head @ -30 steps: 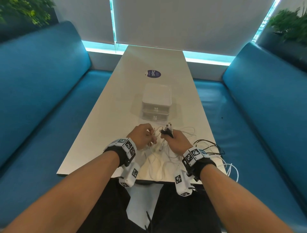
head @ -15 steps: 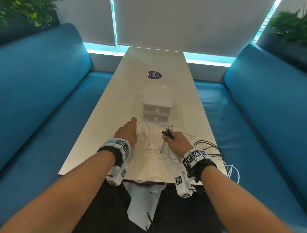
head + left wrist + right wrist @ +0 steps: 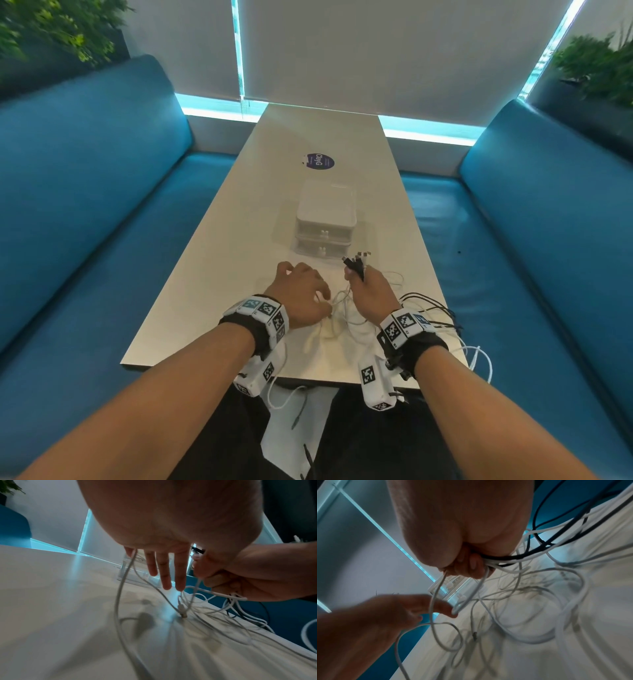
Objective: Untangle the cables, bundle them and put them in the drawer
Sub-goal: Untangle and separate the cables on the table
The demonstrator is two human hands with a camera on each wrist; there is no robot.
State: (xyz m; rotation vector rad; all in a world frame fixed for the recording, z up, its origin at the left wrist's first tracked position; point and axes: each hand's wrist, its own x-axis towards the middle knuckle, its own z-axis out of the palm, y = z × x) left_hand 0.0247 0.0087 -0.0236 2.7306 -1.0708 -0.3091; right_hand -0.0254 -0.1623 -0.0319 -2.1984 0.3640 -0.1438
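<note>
My right hand [image 3: 371,291] grips a bunch of black and white cables just below their plugs [image 3: 356,262], which stick up out of the fist [image 3: 467,566]. The rest trails as tangled white cables [image 3: 342,308] on the table and black cables [image 3: 428,305] over its right edge. My left hand [image 3: 301,291] hovers beside it, its fingers [image 3: 164,572] straight and spread above the tangle. One white cable [image 3: 120,588] runs up past the index side of that hand and across its fingers [image 3: 443,607]. The small white two-drawer unit [image 3: 325,219] stands just beyond both hands, its drawers closed.
The white table [image 3: 212,274] is long and narrow, with blue benches [image 3: 85,240] on both sides. A round blue sticker [image 3: 320,161] lies beyond the drawer unit. Some white cable loops [image 3: 479,363] hang off the near right corner and one [image 3: 287,401] over the front edge.
Half a second ago my left hand was out to the left drawing a white cable; it has come back beside the right hand. The right hand keeps its grip, barely moved.
</note>
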